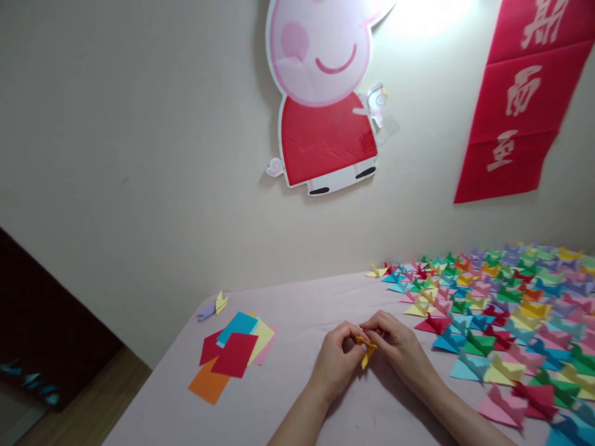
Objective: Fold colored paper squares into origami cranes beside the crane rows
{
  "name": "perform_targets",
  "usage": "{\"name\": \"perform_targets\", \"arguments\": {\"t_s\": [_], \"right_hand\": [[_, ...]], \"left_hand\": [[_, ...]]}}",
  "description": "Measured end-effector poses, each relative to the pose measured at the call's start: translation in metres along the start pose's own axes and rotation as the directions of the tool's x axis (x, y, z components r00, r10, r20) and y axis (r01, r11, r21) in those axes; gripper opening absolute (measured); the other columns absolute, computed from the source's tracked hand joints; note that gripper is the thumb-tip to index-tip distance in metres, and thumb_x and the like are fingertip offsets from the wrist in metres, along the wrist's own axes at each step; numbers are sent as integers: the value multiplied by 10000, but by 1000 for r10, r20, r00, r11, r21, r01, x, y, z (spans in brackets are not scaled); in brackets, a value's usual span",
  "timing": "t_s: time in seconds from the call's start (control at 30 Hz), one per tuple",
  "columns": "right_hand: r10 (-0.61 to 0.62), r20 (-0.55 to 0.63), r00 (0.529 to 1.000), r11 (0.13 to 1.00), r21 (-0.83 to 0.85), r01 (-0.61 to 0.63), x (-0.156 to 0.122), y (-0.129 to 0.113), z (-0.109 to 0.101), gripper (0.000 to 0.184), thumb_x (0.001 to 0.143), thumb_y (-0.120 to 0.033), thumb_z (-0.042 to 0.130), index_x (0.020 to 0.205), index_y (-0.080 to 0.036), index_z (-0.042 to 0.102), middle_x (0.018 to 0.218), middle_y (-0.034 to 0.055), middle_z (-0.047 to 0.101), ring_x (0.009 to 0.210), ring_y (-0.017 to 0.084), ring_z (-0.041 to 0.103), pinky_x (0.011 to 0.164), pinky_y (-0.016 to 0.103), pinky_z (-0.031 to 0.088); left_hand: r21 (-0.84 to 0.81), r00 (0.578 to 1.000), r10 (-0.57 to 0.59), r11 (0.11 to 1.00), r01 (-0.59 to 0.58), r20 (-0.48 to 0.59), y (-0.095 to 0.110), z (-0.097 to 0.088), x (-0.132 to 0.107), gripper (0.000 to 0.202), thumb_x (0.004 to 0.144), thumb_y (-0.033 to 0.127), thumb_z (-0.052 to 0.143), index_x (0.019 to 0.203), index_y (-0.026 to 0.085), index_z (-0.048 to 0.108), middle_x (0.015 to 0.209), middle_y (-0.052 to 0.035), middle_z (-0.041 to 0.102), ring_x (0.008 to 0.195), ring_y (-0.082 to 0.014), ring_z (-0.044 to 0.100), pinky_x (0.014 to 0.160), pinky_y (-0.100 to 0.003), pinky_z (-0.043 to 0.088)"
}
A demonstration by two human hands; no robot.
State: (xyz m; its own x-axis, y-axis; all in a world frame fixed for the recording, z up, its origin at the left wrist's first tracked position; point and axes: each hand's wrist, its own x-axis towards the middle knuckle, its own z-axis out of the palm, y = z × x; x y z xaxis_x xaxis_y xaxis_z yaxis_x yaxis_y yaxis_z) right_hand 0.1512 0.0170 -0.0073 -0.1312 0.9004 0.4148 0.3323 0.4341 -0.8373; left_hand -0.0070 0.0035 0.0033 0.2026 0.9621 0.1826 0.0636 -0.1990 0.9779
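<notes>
A small folded piece of yellow-orange paper (366,350) is pinched between both hands just above the pale pink table (297,297). My left hand (335,360) grips its left side with curled fingers. My right hand (395,344) pinches its top from the right, fingertips pressed together. Part of the paper is hidden by the fingers.
A loose stack of flat coloured paper squares (232,354) lies to the left. Two small folded pieces (212,307) sit at the far left corner. Several rows of finished folded paper shapes (502,310) cover the right side. The table's left edge drops to a wooden floor (88,409).
</notes>
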Motion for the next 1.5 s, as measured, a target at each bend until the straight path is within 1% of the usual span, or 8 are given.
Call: {"name": "perform_targets", "arguments": {"t_s": [0.13, 0.5, 0.67, 0.8, 1.17, 1.3, 1.4, 1.5], "right_hand": [[20, -35, 999, 1000, 13, -19, 1, 0, -2, 167, 861, -351, 586, 830, -236, 703, 789, 35, 652, 749, 216, 595, 675, 332, 463], [-151, -39, 988, 980, -136, 145, 1, -6, -6, 241, 918, -389, 549, 780, -248, 688, 751, 48, 638, 789, 242, 559, 734, 369, 449], [-30, -73, 997, 1000, -3, 30, 2, -5, -3, 226, 900, -392, 543, 935, -231, 699, 879, 58, 674, 797, 217, 594, 702, 334, 470], [45, -40, 998, 998, 51, -43, 4, -4, -4, 255, 863, -434, 569, 797, -219, 690, 807, 39, 667, 761, 205, 601, 673, 315, 468], [-54, -42, 998, 998, 13, 55, 3, -6, -4, 201, 846, -395, 616, 721, -243, 657, 774, 33, 619, 813, 229, 562, 746, 348, 448], [-33, -65, 997, 999, 2, 33, 1, -7, -5, 166, 877, -374, 577, 917, -244, 673, 829, 35, 634, 788, 217, 563, 723, 337, 461], [-127, -61, 990, 991, -52, 124, -1, -9, -3, 135, 882, -296, 575, 994, -245, 630, 779, 10, 591, 728, 197, 543, 689, 318, 459], [-289, 67, 955, 947, -129, 296, -4, -11, 2, 95, 918, -233, 522, 938, -246, 615, 768, 13, 576, 751, 198, 541, 703, 318, 462]], "left_hand": [[3, 999, -45, 999, 46, -7, -2, 0, 0, 84, 701, 162, 597, 761, 165, 656, 679, 11, 570, 629, -129, 466, 612, -241, 361], [-74, 998, -61, 995, 62, 19, -3, 0, 1, 122, 695, 257, 655, 766, 160, 675, 695, -12, 614, 656, -138, 510, 631, -240, 394], [-109, 999, -39, 993, 38, -3, -1, -1, 2, 129, 704, 270, 672, 770, 159, 670, 709, -8, 626, 654, -131, 506, 625, -234, 396], [-97, 999, -36, 995, 34, -15, -6, -1, 2, 149, 715, 296, 684, 775, 160, 673, 715, -10, 628, 663, -135, 519, 641, -240, 400], [-96, 1000, -9, 995, 10, 7, -1, 0, 1, 137, 740, 296, 718, 739, 161, 690, 727, -23, 636, 695, -144, 542, 681, -250, 424], [-264, 993, -74, 963, 48, -89, -3, -3, 4, 142, 687, 263, 756, 756, 159, 687, 738, -22, 655, 709, -146, 563, 696, -249, 430], [-333, 978, -99, 942, 31, -186, -6, -7, 7, 172, 706, 302, 749, 782, 171, 667, 785, -21, 663, 758, -148, 578, 746, -255, 428], [-351, 973, -113, 936, 36, -202, -6, -9, 8, 214, 709, 344, 758, 794, 170, 666, 792, -24, 667, 760, -153, 589, 755, -262, 435]]}}
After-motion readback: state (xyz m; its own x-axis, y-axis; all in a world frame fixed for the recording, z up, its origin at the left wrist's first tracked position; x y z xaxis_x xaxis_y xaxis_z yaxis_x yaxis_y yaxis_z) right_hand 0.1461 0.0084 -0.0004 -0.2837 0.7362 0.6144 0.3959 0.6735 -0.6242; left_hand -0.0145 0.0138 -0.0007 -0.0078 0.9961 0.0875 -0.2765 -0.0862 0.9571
